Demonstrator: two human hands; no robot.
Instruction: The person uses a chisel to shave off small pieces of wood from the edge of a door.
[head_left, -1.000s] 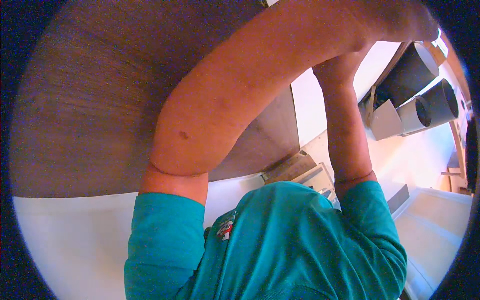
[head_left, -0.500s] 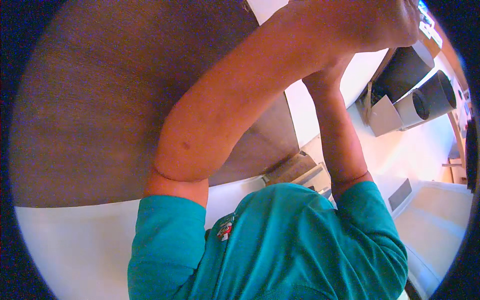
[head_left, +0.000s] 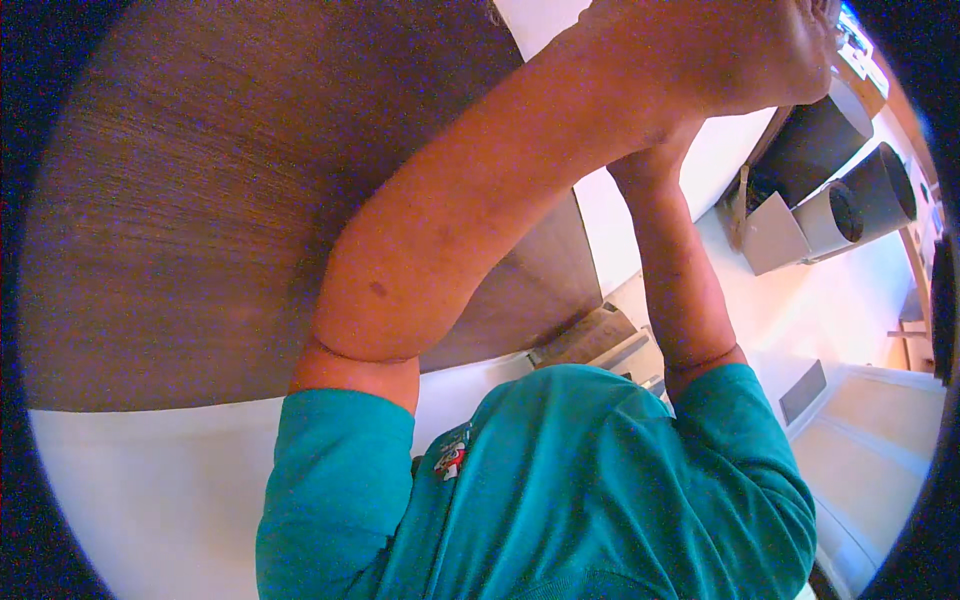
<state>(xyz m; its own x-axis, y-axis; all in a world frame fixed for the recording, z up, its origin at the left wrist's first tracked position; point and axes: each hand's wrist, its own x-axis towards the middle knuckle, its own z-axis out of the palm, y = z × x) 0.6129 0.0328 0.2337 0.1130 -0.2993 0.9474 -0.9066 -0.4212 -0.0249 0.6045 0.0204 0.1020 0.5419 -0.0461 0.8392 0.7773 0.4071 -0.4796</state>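
My left arm reaches up from the lower left and crosses to the top right, beside a large brown wood-grain panel. Near the picture's rim is my left hand (head_left: 765,55); the small part of its fingers that shows looks curled in. Whatever they close on, if anything, is out of sight. Behind the left wrist my right hand (head_left: 660,155) is raised, with only its wrist end showing. The left arm hides its fingers and anything they touch.
The brown wood-grain panel (head_left: 180,220) fills the left side, with a white surface (head_left: 160,480) below it. At the right stand dark grey cylinders (head_left: 880,190), a white cylinder (head_left: 822,222) and a white box-like piece (head_left: 772,240). A brown wooden-looking piece (head_left: 590,335) lies beyond my torso.
My left hand has turned slightly and come a little lower, with slightly more of its fingers showing at the rim. My right arm has hardly moved.
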